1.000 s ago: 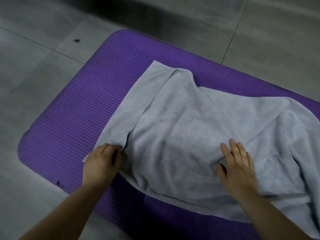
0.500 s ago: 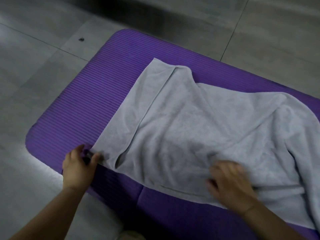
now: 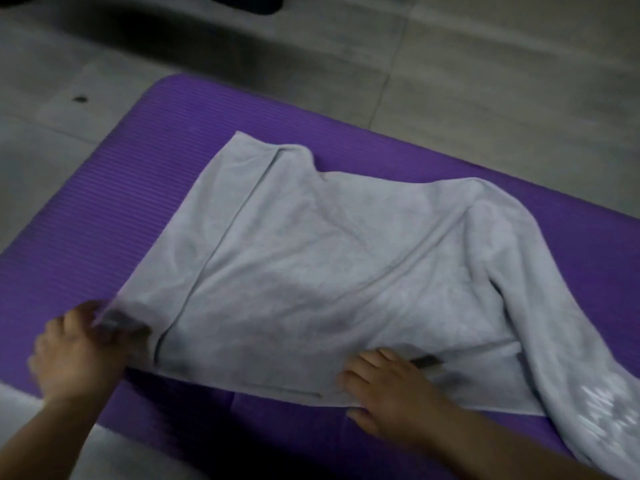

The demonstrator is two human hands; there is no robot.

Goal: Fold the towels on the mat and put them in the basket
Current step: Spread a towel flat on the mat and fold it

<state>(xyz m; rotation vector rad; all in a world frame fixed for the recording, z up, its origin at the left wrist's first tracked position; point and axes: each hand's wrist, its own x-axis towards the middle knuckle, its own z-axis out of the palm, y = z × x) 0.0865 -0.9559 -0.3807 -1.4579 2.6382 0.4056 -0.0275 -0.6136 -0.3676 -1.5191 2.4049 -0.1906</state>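
Grey towel (image 3: 339,271) we are smoothing on the mat (image 3: 138,202): our left hand (image 3: 76,355) is pinching its corner, our right hand (image 3: 391,393) is pressing flat; folding is probably needing both corners gripped.

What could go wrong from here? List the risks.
1. The left hand pinches the towel corner near the mat edge; a pull may drag it onto the floor.
2. The towel's right end lies bunched and runs out of view, so a fold now would likely be uneven.
3. The right hand only rests on the near edge; the cloth may slip.
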